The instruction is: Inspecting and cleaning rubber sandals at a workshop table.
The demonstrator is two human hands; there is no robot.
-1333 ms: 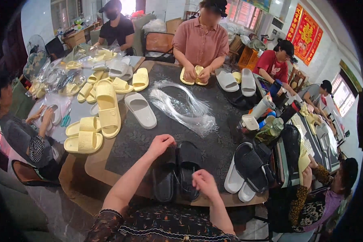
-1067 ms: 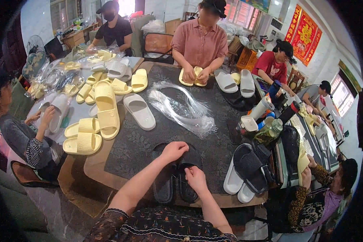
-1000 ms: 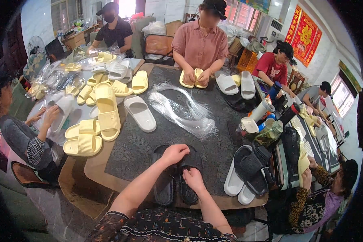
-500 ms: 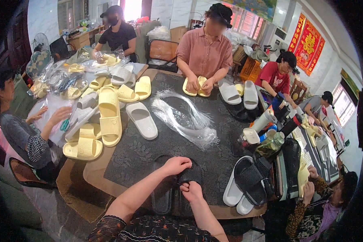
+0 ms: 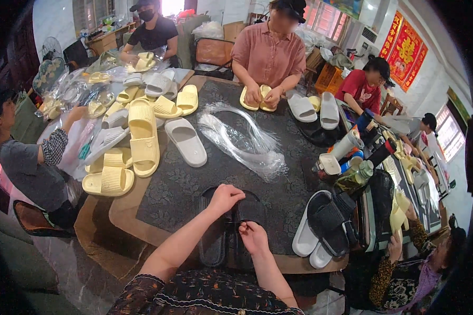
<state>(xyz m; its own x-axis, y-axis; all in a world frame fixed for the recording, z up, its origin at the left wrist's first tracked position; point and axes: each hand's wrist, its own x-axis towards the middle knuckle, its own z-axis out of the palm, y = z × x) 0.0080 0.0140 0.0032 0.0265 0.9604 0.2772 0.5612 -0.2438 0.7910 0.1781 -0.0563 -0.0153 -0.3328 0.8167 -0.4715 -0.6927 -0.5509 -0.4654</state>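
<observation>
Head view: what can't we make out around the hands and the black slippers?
- Black slippers: toe straps hidden under the left hand and right hand; whether the two touch each other is unclear.
- Grip: fingertips curl out of sight, so a firm hold cannot be told from a mere touch.
- Clear plastic bag: any contents unreadable through glare.
- Bottles at the table's right: too small, crowded together.
- Table: near edge blocked by the forearms.

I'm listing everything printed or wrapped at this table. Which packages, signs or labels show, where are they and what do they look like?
Red wall hangings: far right wall, tall red panels with gold figures.
Clear plastic bag: mid-table, flat, crumpled, see-through.
Bagged slippers: far left of the table, yellow pairs in shiny clear bags.
Cardboard box: back of the room, brown.
No screens show.
</observation>
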